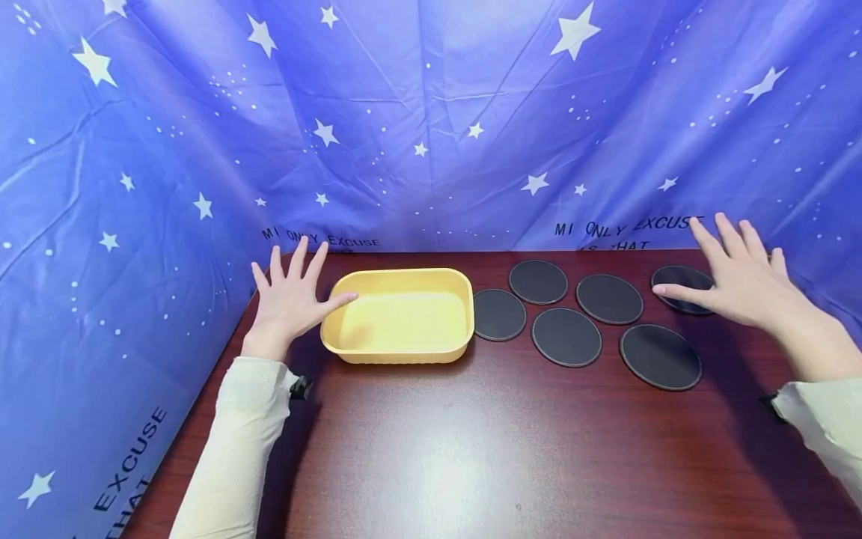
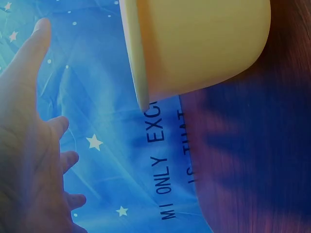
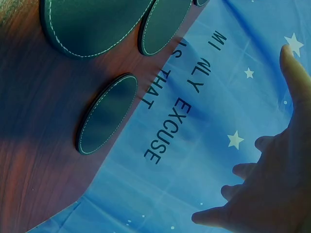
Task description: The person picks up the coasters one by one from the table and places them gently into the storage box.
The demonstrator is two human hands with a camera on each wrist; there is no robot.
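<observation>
My left hand [image 1: 286,299] is spread with straight fingers at the left end of a yellow rectangular tub [image 1: 397,353], its thumb overlapping the rim in the head view. In the left wrist view the tub [image 2: 209,43] appears side-on, apart from the left hand [image 2: 29,141]. The tub holds nothing visible. My right hand [image 1: 750,288], fingers also spread, hovers over the far-right black round coaster [image 1: 673,278] and partly hides it. That coaster [image 3: 108,114] shows white edge stitching in the right wrist view, away from the right hand [image 3: 272,179]. Neither hand holds anything.
Several more black coasters lie flat right of the tub, including a near one [image 1: 660,357] and one beside the tub's wall [image 1: 500,314]. The dark red wooden table [image 1: 431,449] meets a blue star-print curtain [image 1: 417,112] at its back and left.
</observation>
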